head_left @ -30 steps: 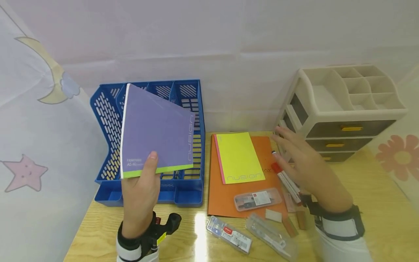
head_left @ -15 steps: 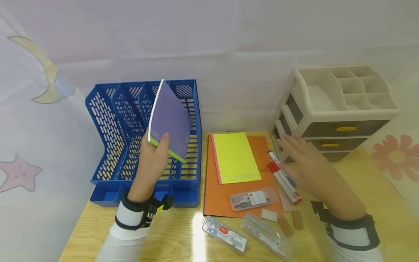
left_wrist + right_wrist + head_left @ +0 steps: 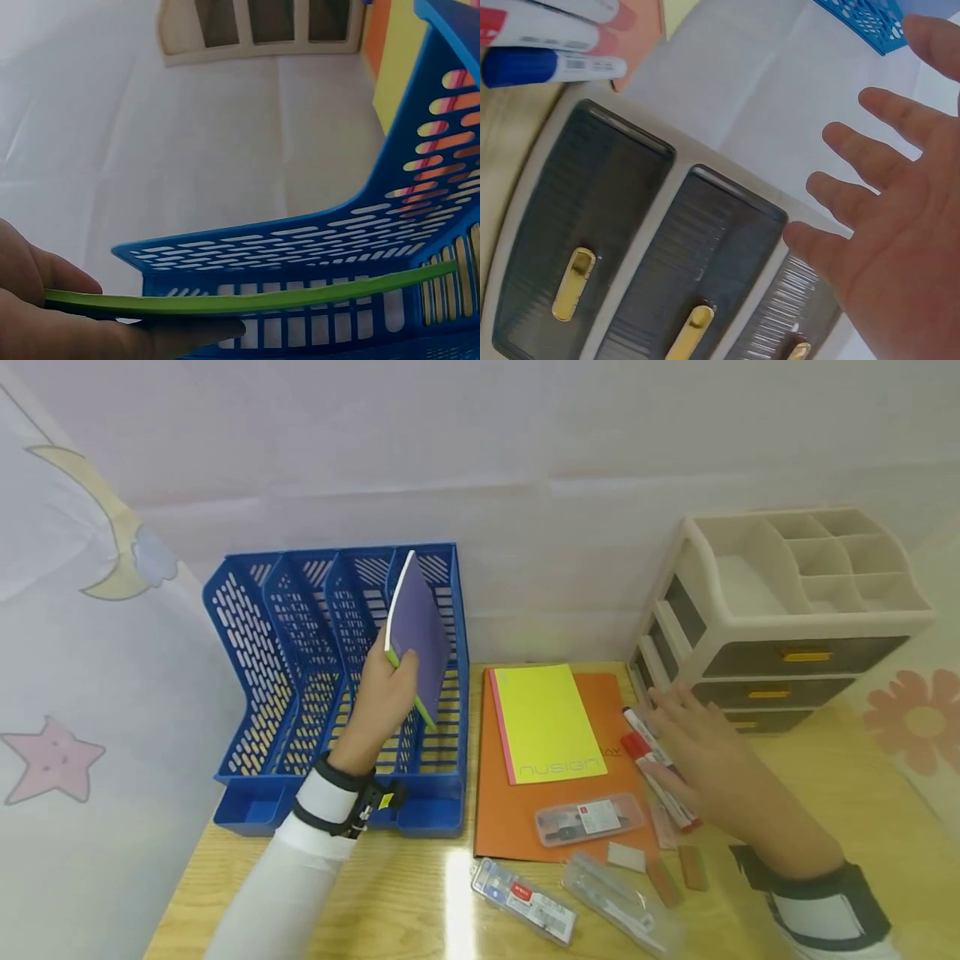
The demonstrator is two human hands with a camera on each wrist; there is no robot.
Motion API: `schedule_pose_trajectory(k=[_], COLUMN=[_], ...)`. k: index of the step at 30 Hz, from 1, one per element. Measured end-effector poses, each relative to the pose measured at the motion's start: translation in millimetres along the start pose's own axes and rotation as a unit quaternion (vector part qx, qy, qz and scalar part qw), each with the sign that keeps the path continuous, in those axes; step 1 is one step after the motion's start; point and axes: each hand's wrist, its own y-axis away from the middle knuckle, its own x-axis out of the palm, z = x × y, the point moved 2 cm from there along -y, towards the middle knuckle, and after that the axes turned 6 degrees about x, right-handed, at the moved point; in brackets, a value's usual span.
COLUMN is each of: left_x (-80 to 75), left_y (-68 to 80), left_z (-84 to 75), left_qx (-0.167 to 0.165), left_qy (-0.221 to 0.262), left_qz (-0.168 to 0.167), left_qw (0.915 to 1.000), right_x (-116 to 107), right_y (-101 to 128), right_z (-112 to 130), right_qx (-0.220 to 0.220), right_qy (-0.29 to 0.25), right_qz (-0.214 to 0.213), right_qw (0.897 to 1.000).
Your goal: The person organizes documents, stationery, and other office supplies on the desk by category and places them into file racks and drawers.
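My left hand pinches a purple notebook with a green edge, held upright on edge inside the rightmost slot of the blue file rack. In the left wrist view the thumb and fingers clamp the green edge in front of the rack's slotted wall. My right hand hovers flat with spread fingers over the red and blue markers, just in front of the beige drawer unit. It holds nothing.
A yellow notebook lies on an orange folder in the middle of the wooden desk. Clear plastic cases, an eraser and small brown pieces lie near the front edge. A wall stands behind.
My left hand carried the purple notebook right and forward, turning it from face-on to edge-on, into the rack's rightmost slot. The right hand stayed hovering over the markers.
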Motion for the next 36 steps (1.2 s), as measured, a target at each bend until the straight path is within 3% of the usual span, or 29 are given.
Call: schedule_pose_trajectory(k=[4,19,30,36], left_x=[7.9,33.0,41.2,41.2], left_y=[-7.0,-26.8,-28.9,-32.2], left_z=[8.2,30.1,33.6,33.2], left_qx=[0.002,-0.005,-0.021,-0.027], left_qy=[-0.005,-0.038,-0.087,-0.109], left_qz=[0.007,0.015,0.056,0.095], left_qw=[1.0000,0.9991,0.9944,0.9891], right_x=[7,24,24,25], right_y=[4,12,6,6], right_z=[-4,-15,-5,-7], right_qx=[-0.013,-0.004,0.008,0.003], right_qy=[-0.012,-0.035,-0.060,-0.061], right_qz=[-0.018,-0.012,-0.023,-0.035], right_qw=[1.000,0.999,0.998,0.998])
